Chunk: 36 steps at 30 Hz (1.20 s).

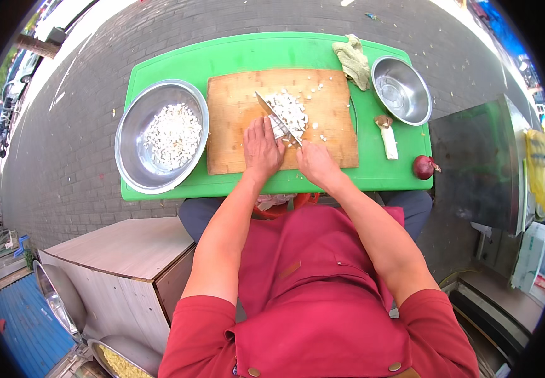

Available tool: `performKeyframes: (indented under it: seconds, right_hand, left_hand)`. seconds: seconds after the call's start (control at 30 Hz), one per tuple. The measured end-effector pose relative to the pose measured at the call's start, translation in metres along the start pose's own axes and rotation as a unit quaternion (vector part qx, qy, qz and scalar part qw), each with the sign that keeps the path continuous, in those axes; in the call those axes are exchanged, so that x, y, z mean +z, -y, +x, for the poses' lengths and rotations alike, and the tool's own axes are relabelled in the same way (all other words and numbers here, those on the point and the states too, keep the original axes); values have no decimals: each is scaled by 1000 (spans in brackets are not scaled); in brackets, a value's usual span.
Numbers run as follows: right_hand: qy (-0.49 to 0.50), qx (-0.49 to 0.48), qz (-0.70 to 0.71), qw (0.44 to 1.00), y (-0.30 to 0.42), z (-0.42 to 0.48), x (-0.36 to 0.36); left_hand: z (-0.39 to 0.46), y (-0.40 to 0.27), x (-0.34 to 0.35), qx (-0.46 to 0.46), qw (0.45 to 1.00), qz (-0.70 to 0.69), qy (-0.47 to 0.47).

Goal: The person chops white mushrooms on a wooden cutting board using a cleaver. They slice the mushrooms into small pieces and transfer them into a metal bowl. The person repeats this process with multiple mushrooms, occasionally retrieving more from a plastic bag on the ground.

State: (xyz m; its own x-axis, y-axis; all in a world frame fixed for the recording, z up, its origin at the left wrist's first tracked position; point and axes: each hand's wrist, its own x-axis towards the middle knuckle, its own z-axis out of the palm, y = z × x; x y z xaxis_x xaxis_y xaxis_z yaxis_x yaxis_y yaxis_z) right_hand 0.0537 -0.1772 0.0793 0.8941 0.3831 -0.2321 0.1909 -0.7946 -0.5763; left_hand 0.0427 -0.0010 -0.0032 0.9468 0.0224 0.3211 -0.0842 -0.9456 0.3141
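My right hand (319, 163) grips the handle end of a kitchen knife (277, 115), whose blade slants up and left over a wooden cutting board (234, 99). Flat on the board, my left hand (262, 146) presses white sliced pieces (278, 128) against the blade's left side. Right of the blade lies a heap of diced white pieces (291, 111), with a few bits scattered nearby. More dice partly fill a large steel bowl (123, 137) at the left. Toward the right are a whole mushroom with a thick white stem (388, 141) and a red onion (423, 167).
The board rests on a green table (168, 61). A crumpled cloth (354, 61) and a smaller steel bowl (401, 90) are at its upper right. A wooden-panelled box (121, 250) stands lower left, and a metal cabinet (475, 165) stands right of the table.
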Motion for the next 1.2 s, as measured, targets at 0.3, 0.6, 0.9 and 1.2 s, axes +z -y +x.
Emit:
performKeyframes:
  seconds: [0.3, 0.6, 0.9, 1.2]
  right_hand:
    - [-45, 6, 60, 997, -15, 4, 13]
    - [-4, -21, -2, 1000, 1, -14, 1]
    - [30, 34, 18, 999, 4, 13, 2]
    - [-17, -14, 20, 1000, 16, -13, -6]
  left_hand:
    - [-1, 25, -15, 74, 997, -14, 14]
    - [-8, 30, -7, 63, 997, -29, 15]
    - [-7, 25, -14, 47, 997, -58, 17]
    - [-8, 24, -17, 50, 996, -62, -27]
